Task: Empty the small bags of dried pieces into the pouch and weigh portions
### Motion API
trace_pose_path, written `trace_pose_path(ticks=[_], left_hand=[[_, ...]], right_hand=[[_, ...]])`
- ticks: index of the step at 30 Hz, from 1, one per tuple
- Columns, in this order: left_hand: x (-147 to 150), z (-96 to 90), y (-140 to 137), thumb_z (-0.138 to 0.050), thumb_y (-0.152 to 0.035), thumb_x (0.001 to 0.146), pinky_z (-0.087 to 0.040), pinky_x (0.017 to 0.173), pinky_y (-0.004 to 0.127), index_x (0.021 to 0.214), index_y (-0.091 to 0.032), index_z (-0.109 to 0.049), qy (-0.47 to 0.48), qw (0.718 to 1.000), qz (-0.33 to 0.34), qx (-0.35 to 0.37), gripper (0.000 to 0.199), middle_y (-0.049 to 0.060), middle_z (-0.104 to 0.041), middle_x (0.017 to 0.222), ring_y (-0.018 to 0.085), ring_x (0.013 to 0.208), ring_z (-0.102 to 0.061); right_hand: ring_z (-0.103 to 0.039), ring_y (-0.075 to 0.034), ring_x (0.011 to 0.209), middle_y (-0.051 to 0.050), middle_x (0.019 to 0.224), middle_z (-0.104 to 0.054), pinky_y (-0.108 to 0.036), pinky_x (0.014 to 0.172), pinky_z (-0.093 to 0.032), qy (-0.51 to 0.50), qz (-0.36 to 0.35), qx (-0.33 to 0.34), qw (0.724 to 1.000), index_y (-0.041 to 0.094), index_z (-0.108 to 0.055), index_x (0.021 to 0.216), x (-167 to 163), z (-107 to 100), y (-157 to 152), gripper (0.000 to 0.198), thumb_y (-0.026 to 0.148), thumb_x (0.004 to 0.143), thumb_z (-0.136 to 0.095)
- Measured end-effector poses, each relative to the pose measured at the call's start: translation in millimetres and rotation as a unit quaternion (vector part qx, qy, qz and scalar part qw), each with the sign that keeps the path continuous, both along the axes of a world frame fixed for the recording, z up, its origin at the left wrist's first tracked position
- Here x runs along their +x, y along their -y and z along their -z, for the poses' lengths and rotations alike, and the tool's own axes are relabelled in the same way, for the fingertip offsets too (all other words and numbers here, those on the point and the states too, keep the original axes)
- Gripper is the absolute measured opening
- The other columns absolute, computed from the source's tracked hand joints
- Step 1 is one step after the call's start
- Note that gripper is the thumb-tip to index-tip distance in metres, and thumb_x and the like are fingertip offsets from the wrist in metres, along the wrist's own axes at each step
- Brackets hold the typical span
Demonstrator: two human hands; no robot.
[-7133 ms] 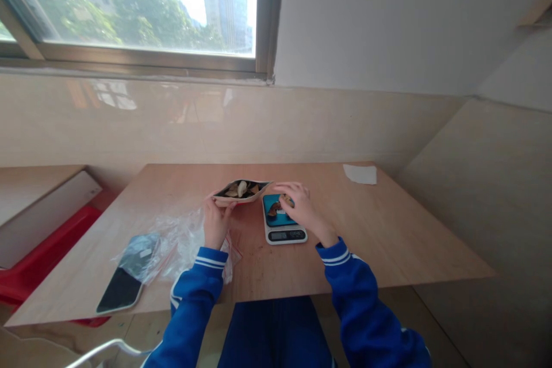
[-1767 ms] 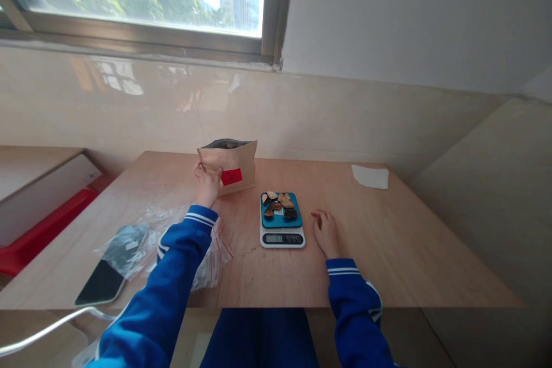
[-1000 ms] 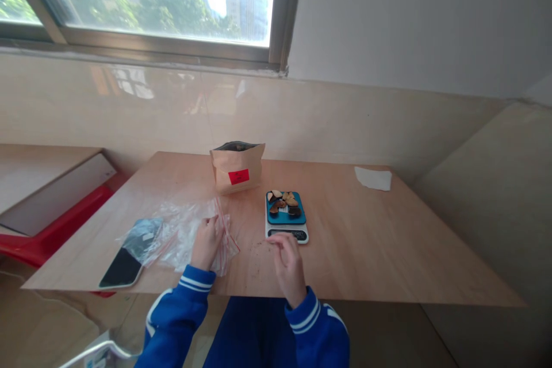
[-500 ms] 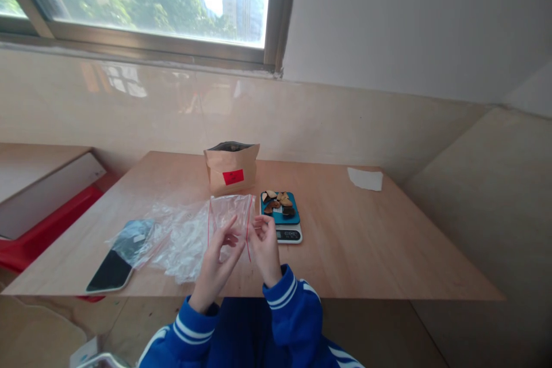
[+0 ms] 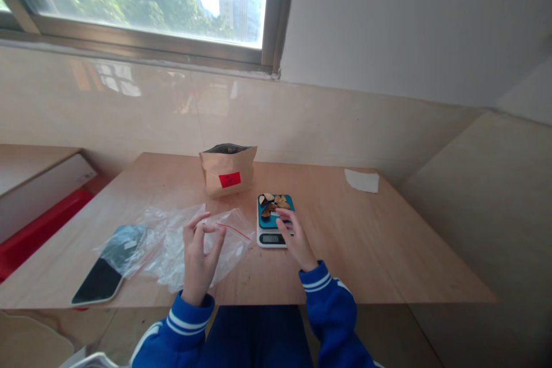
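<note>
My left hand (image 5: 200,256) has its thumb and a finger pinched at a clear zip bag (image 5: 235,233) with a red seal line; the bag hangs to the right, over the table. My right hand (image 5: 296,240) is at the kitchen scale (image 5: 271,240), fingers apart and nothing held. Its fingertips overlap the right side of the scale's blue top; I cannot tell whether they touch anything. Several tan and dark-brown dried slices (image 5: 268,206) lie on that top, some partly covered by the fingers. The scale's display is lit, its digits too small to read.
Behind the scale stands an open brown paper pouch (image 5: 228,172) with a red label. A heap of clear plastic bags (image 5: 168,247) spreads at the left, partly over a dark tablet-like slab (image 5: 101,276). A white paper piece (image 5: 361,180) lies at the back right of the table (image 5: 366,253).
My right hand has let go of the zip bag and moved right to the scale. My left hand has shifted slightly left, and the bag has dropped lower and tilted.
</note>
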State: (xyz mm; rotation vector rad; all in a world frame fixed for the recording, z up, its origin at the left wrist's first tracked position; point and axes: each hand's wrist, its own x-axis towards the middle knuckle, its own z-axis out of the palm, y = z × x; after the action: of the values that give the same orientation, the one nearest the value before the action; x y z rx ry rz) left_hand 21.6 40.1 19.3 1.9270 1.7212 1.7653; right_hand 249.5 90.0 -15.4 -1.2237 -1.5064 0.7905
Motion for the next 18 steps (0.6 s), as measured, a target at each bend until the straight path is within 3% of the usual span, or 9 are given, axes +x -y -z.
trace_pose_path(ticks=[2,4,6,8,12,15,18], left_hand=[[1,1.4,-2,-0.057,-0.028,0.089,-0.043,0.101,0.048,0.084,-0.020,-0.049,0.018,0.999,0.031,-0.011,0.012,0.012,-0.057,0.124,0.026,0.123,-0.052],[6,5.0,-4,-0.053,-0.028,0.091,-0.041,0.104,0.050,0.090,-0.021,-0.045,0.045,0.996,0.062,-0.034,0.010,0.013,-0.055,0.132,0.026,0.129,-0.049],[12,9.4,-6,-0.047,-0.028,0.094,-0.039,0.105,0.051,0.094,-0.022,-0.041,0.074,0.992,0.085,-0.058,0.009,0.016,-0.053,0.136,0.025,0.132,-0.047],[17,13.4,-7,-0.043,-0.029,0.095,-0.040,0.106,0.051,0.096,-0.023,-0.037,0.097,0.988,0.097,-0.073,0.009,0.017,-0.052,0.137,0.024,0.132,-0.047],[24,21.2,-6,-0.040,-0.034,0.096,-0.039,0.107,0.051,0.098,-0.023,-0.037,0.128,0.983,0.088,-0.101,0.012,0.018,-0.054,0.133,0.024,0.131,-0.048],[27,27.6,-5,-0.040,-0.037,0.096,-0.035,0.110,0.052,0.098,-0.023,-0.037,0.147,0.976,0.087,-0.133,0.015,0.017,-0.055,0.131,0.024,0.133,-0.046],[29,31.8,-5,-0.039,-0.039,0.096,-0.033,0.111,0.053,0.100,-0.022,-0.038,0.158,0.972,0.085,-0.150,0.017,0.018,-0.055,0.131,0.025,0.135,-0.043]], right_hand=[[-0.045,-0.030,0.131,-0.015,0.137,-0.051,-0.051,0.107,-0.038,0.135,-0.014,0.036,0.990,0.022,-0.054,0.129,16,-1,-21,0.050,0.045,0.085,-0.058],[-0.028,-0.035,0.142,-0.015,0.151,-0.036,-0.057,0.112,-0.027,0.248,-0.048,0.016,0.967,0.026,-0.047,0.140,25,4,-44,0.066,0.044,0.080,-0.066],[-0.020,-0.038,0.145,-0.013,0.156,-0.027,-0.060,0.112,-0.023,0.319,-0.085,-0.013,0.944,0.030,-0.044,0.143,27,13,-63,0.074,0.042,0.076,-0.071],[-0.020,-0.038,0.145,-0.013,0.156,-0.029,-0.060,0.112,-0.024,0.340,-0.107,-0.010,0.934,0.030,-0.047,0.141,27,24,-76,0.072,0.038,0.075,-0.073],[-0.034,-0.031,0.140,-0.013,0.146,-0.045,-0.056,0.112,-0.030,0.286,-0.112,0.056,0.950,0.028,-0.060,0.130,30,41,-82,0.048,0.031,0.083,-0.068],[-0.044,-0.026,0.134,-0.010,0.139,-0.054,-0.053,0.111,-0.033,0.245,-0.109,0.087,0.959,0.029,-0.067,0.119,36,47,-80,0.032,0.028,0.089,-0.060],[-0.048,-0.026,0.130,-0.010,0.133,-0.059,-0.051,0.111,-0.035,0.232,-0.104,0.085,0.963,0.029,-0.070,0.115,41,46,-78,0.029,0.026,0.087,-0.063]])
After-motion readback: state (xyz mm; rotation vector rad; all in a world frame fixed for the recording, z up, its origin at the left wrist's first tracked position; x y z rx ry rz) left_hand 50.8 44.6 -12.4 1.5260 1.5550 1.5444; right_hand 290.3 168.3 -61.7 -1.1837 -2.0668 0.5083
